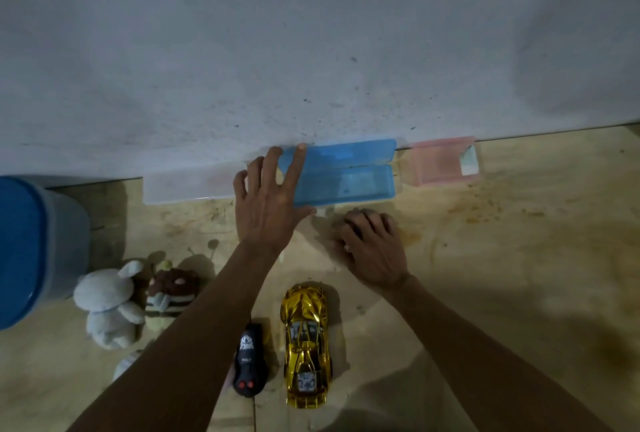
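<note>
Fingers of the left hand (266, 203) lie spread and straight across the left end of the open blue case (346, 175), which sits against the wall (311, 50) just beyond them. Pinning that end flat should stop the case sliding when the right hand (374, 248), nearer than those fingers and to their right, brings something over the tray. Its fingers curl down over something small. What it is, and whether it is gripped, cannot be told.

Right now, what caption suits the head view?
Left hand touches blue box at the wall; right hand curled on the floor; gold toy car nearby.
</note>
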Available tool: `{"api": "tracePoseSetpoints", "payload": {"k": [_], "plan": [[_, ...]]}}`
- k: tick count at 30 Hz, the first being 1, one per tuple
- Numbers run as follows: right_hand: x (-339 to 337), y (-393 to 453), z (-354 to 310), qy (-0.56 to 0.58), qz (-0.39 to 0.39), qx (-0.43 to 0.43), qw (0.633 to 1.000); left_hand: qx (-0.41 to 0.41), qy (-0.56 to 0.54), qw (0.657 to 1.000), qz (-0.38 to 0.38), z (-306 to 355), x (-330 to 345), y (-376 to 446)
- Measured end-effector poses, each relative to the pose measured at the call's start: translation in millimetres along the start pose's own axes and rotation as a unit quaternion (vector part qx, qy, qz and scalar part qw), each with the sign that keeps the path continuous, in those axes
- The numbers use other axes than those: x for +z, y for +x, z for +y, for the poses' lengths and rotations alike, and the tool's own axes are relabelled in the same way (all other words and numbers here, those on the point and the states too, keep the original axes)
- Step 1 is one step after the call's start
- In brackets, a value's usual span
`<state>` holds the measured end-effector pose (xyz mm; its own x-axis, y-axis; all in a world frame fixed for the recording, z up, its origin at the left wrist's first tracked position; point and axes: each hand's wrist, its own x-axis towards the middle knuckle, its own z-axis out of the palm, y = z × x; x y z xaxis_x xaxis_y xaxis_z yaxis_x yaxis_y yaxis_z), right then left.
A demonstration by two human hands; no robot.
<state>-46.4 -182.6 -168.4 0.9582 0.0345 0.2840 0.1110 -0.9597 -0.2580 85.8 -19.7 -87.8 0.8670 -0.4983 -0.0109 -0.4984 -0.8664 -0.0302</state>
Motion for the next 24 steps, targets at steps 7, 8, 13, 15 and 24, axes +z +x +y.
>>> {"api": "tracePoseSetpoints", "payload": {"k": [7,8,13,15,24], "plan": [[-2.9,-3.7,6.3,0.028,-0.025,-0.026,0.999,0.003,0.002,1.000,0.003,-0.1,1.0,-0.8],[-1.8,-4.2,6.6,0.030,-0.022,-0.029,0.999,0.003,0.001,1.000,0.003,-0.2,1.2,-0.9],[3.4,0.5,5.4,0.044,-0.025,0.022,0.998,0.003,0.000,1.000,0.007,0.2,2.5,-1.4],[2.3,1.8,5.0,0.045,-0.034,0.024,0.998,0.004,-0.002,1.000,0.006,0.1,2.5,-1.3],[-5.1,2.5,7.3,0.112,-0.038,0.041,0.992,0.005,-0.004,1.000,0.009,0.2,1.8,-1.3]]}}
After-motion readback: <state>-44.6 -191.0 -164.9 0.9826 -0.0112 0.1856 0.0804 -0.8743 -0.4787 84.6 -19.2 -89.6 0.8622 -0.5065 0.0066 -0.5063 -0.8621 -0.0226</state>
